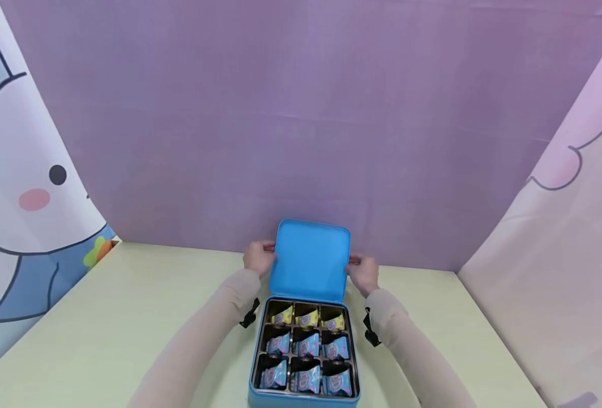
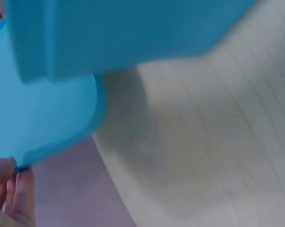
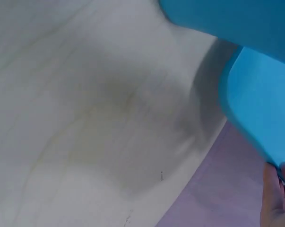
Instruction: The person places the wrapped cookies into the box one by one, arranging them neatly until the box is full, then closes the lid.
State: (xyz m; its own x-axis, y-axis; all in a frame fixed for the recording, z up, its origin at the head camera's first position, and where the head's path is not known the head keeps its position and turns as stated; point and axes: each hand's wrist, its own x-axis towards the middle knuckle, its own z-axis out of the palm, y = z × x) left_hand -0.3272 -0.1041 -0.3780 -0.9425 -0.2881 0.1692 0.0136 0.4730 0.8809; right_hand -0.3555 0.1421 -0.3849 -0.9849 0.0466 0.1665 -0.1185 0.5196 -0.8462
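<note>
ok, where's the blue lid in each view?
Head: blue lid centre, raised behind the tin, left hand and right hand at its sides.
Left wrist: left half, rounded corner.
Right wrist: right edge.
Shared landmark: pale table, purple backdrop.

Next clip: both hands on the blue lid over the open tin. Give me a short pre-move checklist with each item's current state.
1. Left hand grips the left edge of the blue lid: ok.
2. Right hand grips the lid's right edge: ok.
3. Lid clear of the wrapped sweets, raised at the far end of the blue tin: ok.
4. All nine compartments filled, nothing sticking above the dividers: ok as far as the head view shows.
5. Whether the lid is hinged to the tin or free: cannot tell.
6. Tin lies flat on the pale table: ok.
</note>
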